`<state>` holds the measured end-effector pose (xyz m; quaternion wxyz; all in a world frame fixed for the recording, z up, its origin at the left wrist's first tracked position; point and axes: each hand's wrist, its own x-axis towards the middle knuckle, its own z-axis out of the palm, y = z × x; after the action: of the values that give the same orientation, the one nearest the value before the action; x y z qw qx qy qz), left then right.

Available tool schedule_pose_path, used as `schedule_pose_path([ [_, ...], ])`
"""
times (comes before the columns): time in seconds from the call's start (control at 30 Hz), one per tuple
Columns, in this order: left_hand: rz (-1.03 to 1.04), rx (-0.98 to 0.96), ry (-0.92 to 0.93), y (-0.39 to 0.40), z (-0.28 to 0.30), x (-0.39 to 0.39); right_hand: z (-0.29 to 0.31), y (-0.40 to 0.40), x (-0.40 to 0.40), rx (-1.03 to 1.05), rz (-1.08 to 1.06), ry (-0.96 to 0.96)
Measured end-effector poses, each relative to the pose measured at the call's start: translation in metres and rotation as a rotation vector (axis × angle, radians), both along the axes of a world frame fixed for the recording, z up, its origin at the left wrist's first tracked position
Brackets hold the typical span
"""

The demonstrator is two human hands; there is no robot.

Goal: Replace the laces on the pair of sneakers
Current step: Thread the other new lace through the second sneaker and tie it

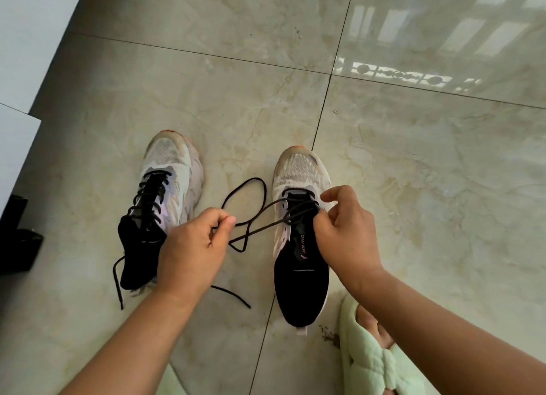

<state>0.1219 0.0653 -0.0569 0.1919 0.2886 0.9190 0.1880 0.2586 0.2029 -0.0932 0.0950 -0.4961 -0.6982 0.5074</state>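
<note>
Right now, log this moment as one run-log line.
left hand: pinches black lace | right hand: pinches lace at right sneaker eyelets | left sneaker: laced, untied

The only lettering is on the insole of the right sneaker: a short line of pale capital letters running lengthwise, too small and blurred to read with certainty. Just below it on the same insole sits a small pale curved logo mark, its brand not legible.
</note>
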Motion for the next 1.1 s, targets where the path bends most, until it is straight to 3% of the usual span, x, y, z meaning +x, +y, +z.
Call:
schedule_pose_path([
  [0.17, -0.148, -0.069, 0.039, 0.015, -0.002, 0.01, 0.002, 0.006, 0.0, 0.059, 0.14, 0.016],
  [0.27, -0.206, -0.093, -0.033, 0.031, -0.006, 0.019, 0.004, 0.013, -0.004, 0.123, 0.267, -0.012],
  [0.4, -0.258, 0.056, 0.066, 0.036, -0.009, 0.03, 0.004, 0.021, -0.008, 0.16, 0.262, 0.017],
  [0.5, -0.202, 0.126, 0.091, 0.034, -0.009, 0.031, 0.002, 0.025, -0.005, 0.075, 0.059, 0.038],
  [0.6, -0.05, 0.179, -0.013, 0.036, -0.009, 0.033, 0.004, 0.025, -0.003, 0.025, -0.064, 0.003],
  [0.73, 0.089, 0.343, -0.162, 0.046, -0.01, 0.036, 0.008, 0.014, -0.001, 0.016, 0.063, -0.014],
  [0.9, 0.26, 0.48, -0.632, 0.062, -0.011, 0.035, 0.009, 0.008, 0.0, -0.017, 0.267, -0.147],
  [0.97, 0.279, 0.475, -0.607, 0.063, -0.012, 0.032, 0.009, 0.009, 0.0, -0.02, 0.222, -0.16],
  [1.1, 0.353, 0.495, -0.377, 0.048, -0.015, 0.016, 0.01, 0.008, 0.001, -0.074, 0.047, -0.113],
])
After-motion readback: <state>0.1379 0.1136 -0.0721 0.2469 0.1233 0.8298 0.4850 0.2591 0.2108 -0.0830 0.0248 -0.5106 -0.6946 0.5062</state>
